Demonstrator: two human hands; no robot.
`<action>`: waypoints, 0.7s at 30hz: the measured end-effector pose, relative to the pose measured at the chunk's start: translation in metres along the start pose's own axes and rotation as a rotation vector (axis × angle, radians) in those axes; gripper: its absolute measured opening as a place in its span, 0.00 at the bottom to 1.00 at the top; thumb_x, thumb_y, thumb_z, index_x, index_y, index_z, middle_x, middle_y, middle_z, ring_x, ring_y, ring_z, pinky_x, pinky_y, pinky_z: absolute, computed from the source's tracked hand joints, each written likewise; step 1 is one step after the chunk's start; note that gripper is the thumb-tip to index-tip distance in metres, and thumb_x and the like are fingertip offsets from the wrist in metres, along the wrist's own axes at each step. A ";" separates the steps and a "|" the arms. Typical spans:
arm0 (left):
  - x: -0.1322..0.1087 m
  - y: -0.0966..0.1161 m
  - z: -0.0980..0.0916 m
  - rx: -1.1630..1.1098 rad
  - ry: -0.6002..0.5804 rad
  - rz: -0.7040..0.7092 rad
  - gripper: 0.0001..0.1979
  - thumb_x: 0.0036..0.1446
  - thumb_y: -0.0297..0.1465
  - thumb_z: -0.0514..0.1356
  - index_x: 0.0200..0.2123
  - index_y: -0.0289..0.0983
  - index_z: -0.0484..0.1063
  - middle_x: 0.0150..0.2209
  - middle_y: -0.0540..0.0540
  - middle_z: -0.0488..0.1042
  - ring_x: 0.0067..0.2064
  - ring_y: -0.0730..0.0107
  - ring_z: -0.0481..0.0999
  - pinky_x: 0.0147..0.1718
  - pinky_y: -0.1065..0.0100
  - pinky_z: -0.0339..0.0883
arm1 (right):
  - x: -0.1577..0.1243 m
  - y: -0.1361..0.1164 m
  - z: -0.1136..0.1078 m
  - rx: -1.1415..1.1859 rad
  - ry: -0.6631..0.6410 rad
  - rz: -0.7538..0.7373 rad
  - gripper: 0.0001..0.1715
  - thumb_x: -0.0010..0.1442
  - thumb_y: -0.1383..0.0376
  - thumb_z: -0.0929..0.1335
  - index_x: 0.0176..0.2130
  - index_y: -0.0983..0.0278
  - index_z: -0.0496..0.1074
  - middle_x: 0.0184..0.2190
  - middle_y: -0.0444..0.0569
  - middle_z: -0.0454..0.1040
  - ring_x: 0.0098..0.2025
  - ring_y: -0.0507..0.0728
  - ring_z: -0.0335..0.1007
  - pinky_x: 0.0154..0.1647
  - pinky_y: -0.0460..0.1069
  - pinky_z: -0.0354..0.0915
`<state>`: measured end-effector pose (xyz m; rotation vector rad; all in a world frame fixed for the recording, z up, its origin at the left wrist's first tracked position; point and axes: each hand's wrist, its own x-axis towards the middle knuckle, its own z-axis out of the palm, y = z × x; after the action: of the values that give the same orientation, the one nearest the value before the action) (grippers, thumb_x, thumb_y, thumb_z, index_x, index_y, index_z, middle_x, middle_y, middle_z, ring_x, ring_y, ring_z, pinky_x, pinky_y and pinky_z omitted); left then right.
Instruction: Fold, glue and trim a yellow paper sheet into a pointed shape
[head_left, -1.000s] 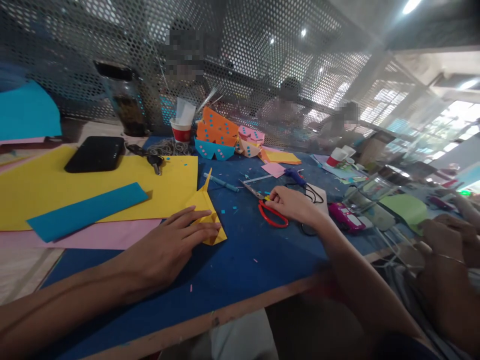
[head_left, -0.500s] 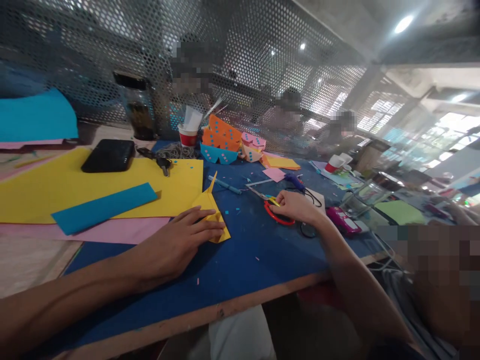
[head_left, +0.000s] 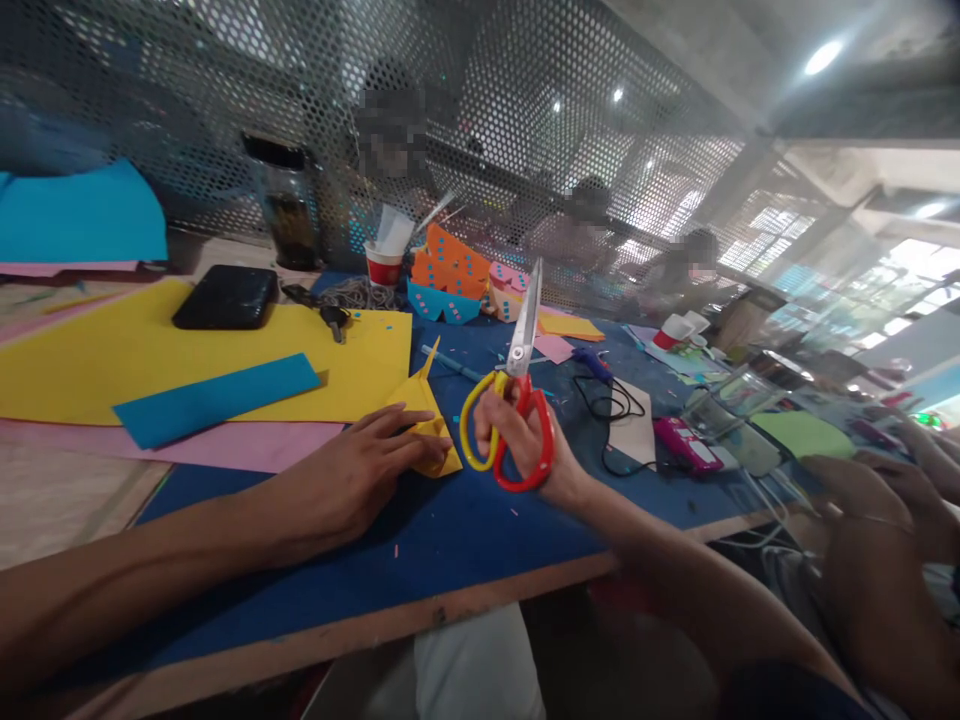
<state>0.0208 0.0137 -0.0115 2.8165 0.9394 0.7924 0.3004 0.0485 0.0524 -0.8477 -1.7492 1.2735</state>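
My right hand (head_left: 517,430) is closed around a pair of scissors (head_left: 520,350) with one yellow and one red handle loop. The scissors are raised off the table, blades together and pointing up. My left hand (head_left: 375,455) lies with fingers stretched over a folded piece of yellow paper (head_left: 442,465) on the blue tabletop (head_left: 465,530). A thin pointed tip of that paper sticks up beyond the fingers. The left thumb is hidden.
To the left lie a large yellow sheet (head_left: 360,365), a blue strip (head_left: 217,400) and a black phone-like object (head_left: 226,297). Decorated paper crowns (head_left: 450,275) and a red-white cup (head_left: 384,265) stand behind. A glue gun (head_left: 592,364) with a cord is at right. Another person's arms (head_left: 862,500) rest further right.
My right hand has picked up the scissors from the table and brought them up and left, turned upright. My left hand stays on the folded yellow paper.
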 end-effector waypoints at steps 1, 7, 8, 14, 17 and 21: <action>-0.001 0.000 0.001 0.012 -0.001 -0.002 0.34 0.69 0.15 0.53 0.72 0.43 0.76 0.69 0.42 0.88 0.80 0.46 0.77 0.83 0.41 0.69 | 0.001 0.005 0.006 -0.001 0.026 -0.028 0.34 0.78 0.32 0.74 0.41 0.56 0.71 0.30 0.41 0.73 0.30 0.55 0.70 0.31 0.50 0.69; -0.002 0.001 0.001 0.033 -0.008 -0.007 0.32 0.71 0.15 0.53 0.71 0.42 0.77 0.69 0.43 0.88 0.82 0.48 0.75 0.85 0.42 0.66 | 0.000 0.023 0.007 -0.238 0.111 -0.131 0.20 0.79 0.46 0.73 0.43 0.56 0.70 0.34 0.43 0.76 0.35 0.57 0.73 0.39 0.52 0.73; -0.001 0.002 0.000 0.024 -0.012 -0.015 0.34 0.70 0.15 0.53 0.72 0.42 0.76 0.70 0.44 0.88 0.82 0.48 0.74 0.85 0.43 0.65 | -0.001 0.022 0.005 -0.250 0.112 -0.147 0.19 0.80 0.47 0.71 0.43 0.55 0.69 0.34 0.44 0.76 0.34 0.57 0.73 0.38 0.53 0.73; 0.000 0.007 -0.007 0.024 0.004 -0.014 0.32 0.69 0.16 0.54 0.68 0.42 0.81 0.71 0.44 0.88 0.80 0.48 0.77 0.85 0.46 0.66 | -0.008 0.019 0.005 -0.387 0.023 -0.112 0.16 0.80 0.50 0.69 0.42 0.54 0.66 0.32 0.43 0.76 0.32 0.57 0.75 0.37 0.53 0.73; -0.001 0.007 -0.006 0.017 0.001 -0.032 0.34 0.69 0.15 0.53 0.71 0.43 0.80 0.71 0.46 0.88 0.81 0.50 0.76 0.85 0.46 0.66 | -0.009 0.019 0.006 -0.407 0.041 -0.128 0.14 0.82 0.51 0.67 0.43 0.53 0.65 0.33 0.44 0.77 0.33 0.58 0.76 0.38 0.53 0.73; -0.003 0.005 -0.002 0.015 0.021 -0.016 0.31 0.71 0.16 0.52 0.68 0.43 0.81 0.70 0.44 0.89 0.83 0.50 0.74 0.87 0.44 0.62 | -0.009 0.017 0.006 -0.420 0.044 -0.094 0.11 0.80 0.52 0.69 0.47 0.53 0.65 0.32 0.41 0.76 0.29 0.58 0.74 0.33 0.52 0.70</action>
<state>0.0205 0.0076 -0.0095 2.8151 0.9729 0.8176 0.3007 0.0428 0.0336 -1.0032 -2.0293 0.8302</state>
